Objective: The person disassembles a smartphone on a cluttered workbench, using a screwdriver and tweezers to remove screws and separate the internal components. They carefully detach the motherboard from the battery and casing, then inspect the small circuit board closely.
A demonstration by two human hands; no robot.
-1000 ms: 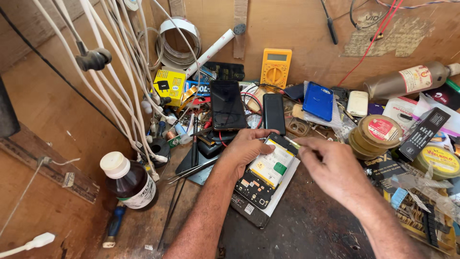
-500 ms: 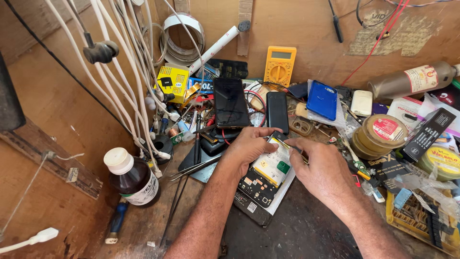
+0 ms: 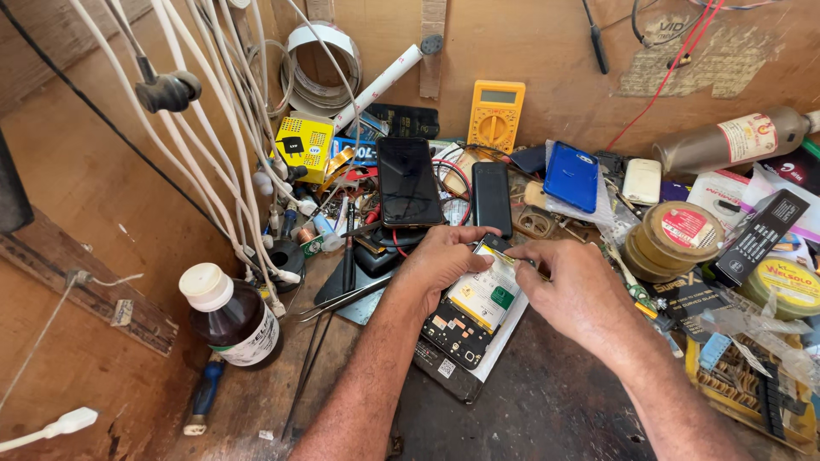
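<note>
An opened phone lies back-up on the dark bench, its circuit board and a white-and-yellow battery exposed. My left hand rests on the phone's left upper edge, with thumb and fingers pinching at the battery's top. My right hand meets it from the right, fingertips pressed to the same top corner of the battery. Whether a small tool sits between the fingers cannot be made out.
A brown bottle with a white cap stands at left. Behind the hands lie a black phone, a smaller dark phone, a blue phone, a yellow multimeter and tweezers. Tape rolls and tins crowd the right; white cables hang at left.
Both hands have drawn closer together at the battery's top end. The right hand's fingers have closed in toward the left. The phone stays in place.
</note>
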